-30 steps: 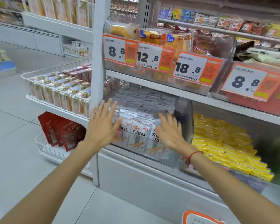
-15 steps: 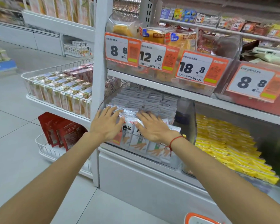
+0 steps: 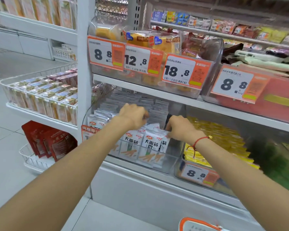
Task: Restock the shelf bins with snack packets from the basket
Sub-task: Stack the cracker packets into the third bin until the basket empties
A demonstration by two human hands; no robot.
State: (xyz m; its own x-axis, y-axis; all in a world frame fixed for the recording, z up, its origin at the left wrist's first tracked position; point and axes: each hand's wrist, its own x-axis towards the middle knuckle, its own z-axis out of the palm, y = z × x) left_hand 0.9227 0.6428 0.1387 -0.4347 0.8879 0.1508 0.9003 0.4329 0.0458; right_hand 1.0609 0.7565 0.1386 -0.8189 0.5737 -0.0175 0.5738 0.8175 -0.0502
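Note:
White snack packets (image 3: 149, 147) with black lettering stand in rows inside a clear plastic bin (image 3: 174, 158) on the lower shelf. My left hand (image 3: 133, 116) reaches into the middle of the bin, its fingers curled down over the tops of the packets; the fingertips are hidden. My right hand (image 3: 180, 128), a red cord at its wrist, pinches the top edge of the front right packets. At the bottom edge of the view, only the orange rim of the basket (image 3: 198, 222) shows.
A bin of yellow packets (image 3: 220, 139) sits right of the white ones. The shelf above (image 3: 140, 87) carries bread bins with orange price tags (image 3: 143, 61). A white upright post (image 3: 83, 64) stands at left, with wire baskets of snacks (image 3: 40, 97) beyond it.
Both hands have gone from lying flat on the front packets to curling over them. The left hand went deeper into the bin and the right shifted to the right front corner.

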